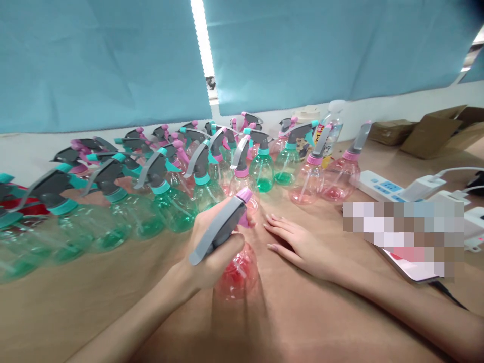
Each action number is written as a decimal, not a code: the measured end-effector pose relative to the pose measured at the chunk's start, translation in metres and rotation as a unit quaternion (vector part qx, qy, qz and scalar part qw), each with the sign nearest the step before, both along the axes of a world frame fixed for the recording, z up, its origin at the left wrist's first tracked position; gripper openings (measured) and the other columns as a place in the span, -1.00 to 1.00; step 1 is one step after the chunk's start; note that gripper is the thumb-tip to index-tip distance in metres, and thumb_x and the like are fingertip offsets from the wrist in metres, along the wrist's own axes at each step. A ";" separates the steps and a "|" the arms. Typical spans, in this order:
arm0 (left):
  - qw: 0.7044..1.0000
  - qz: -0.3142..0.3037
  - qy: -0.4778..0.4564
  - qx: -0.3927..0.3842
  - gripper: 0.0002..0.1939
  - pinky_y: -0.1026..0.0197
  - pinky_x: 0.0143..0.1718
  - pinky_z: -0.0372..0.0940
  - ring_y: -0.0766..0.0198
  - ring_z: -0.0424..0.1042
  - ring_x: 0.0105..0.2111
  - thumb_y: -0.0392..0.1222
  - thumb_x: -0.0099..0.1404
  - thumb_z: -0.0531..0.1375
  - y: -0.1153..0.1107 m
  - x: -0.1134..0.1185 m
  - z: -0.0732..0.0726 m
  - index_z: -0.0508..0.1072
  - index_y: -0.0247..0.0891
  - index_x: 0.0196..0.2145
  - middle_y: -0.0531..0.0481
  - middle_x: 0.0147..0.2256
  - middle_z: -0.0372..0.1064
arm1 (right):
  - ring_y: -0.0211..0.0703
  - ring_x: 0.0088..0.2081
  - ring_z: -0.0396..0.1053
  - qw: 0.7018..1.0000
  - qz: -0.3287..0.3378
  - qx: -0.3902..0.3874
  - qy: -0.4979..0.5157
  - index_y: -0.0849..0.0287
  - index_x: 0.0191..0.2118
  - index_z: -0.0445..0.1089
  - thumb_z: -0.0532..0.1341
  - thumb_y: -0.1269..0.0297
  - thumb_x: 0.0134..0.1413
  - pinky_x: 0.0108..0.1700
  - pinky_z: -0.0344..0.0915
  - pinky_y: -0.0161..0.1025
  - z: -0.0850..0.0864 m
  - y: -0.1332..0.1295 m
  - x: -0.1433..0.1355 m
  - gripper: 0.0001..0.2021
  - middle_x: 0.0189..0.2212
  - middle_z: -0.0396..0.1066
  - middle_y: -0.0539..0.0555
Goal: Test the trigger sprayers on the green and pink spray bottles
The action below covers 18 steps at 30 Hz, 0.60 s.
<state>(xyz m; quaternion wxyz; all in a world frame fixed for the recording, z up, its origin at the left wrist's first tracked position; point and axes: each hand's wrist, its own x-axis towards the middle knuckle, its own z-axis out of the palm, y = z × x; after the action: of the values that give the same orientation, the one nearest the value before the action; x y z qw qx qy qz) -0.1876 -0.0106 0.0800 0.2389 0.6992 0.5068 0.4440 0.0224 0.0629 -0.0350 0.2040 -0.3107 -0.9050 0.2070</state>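
Observation:
A pink spray bottle (pixel 240 277) with a grey and pink trigger head stands on the brown table (pixel 302 322) in front of me. My left hand (pixel 214 247) is wrapped round the neck of this bottle, just below its head. To the right of it, my right hand (pixel 293 242) rests on the table with its fingers apart and nothing in them. Green spray bottles (pixel 176 209) with turquoise collars stand in a row beyond my left hand. Two more pink bottles (pixel 308 184) are behind my right hand.
Many other spray bottles crowd the back and left. A clear bottle (pixel 335 123) and a cup stand behind them. At the right are a white power strip (pixel 378 186) with chargers, a blurred-out phone-like device and cardboard boxes (pixel 434 131).

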 end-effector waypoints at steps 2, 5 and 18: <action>0.999 -0.020 -0.034 -0.005 -0.81 0.12 -0.25 0.37 0.15 0.45 -0.35 -0.34 0.03 0.07 0.002 0.002 0.000 0.40 -0.23 -0.36 0.03 -0.47 0.39 | 0.09 0.29 0.08 1.000 0.000 -0.003 0.004 0.23 0.24 0.24 0.07 0.04 0.29 0.29 0.06 0.13 0.000 0.000 0.000 -0.48 0.24 0.20 0.21; 0.997 -0.037 -0.069 -0.016 -0.73 0.11 -0.10 0.34 0.15 0.46 -0.24 -0.38 0.05 0.07 0.002 0.004 0.000 0.42 -0.22 -0.27 0.03 -0.39 0.44 | 0.10 0.29 0.08 1.000 -0.003 -0.005 0.006 0.22 0.23 0.25 0.07 0.03 0.28 0.29 0.06 0.14 0.000 0.000 0.000 -0.48 0.24 0.21 0.21; 0.997 -0.003 -0.067 -0.030 -0.67 0.18 -0.30 0.29 0.23 0.40 -0.36 -0.36 0.13 0.12 0.000 0.002 -0.008 0.40 -0.21 -0.12 0.00 -0.30 0.43 | 0.09 0.29 0.08 1.000 0.000 -0.003 0.005 0.22 0.24 0.24 0.05 0.02 0.29 0.29 0.07 0.13 0.000 0.000 0.000 -0.47 0.25 0.20 0.21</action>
<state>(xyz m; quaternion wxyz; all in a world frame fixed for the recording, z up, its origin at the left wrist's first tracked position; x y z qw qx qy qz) -0.1858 -0.0105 0.0723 0.2951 0.6619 0.5003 0.4739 0.0224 0.0628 -0.0348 0.2074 -0.3105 -0.9032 0.2115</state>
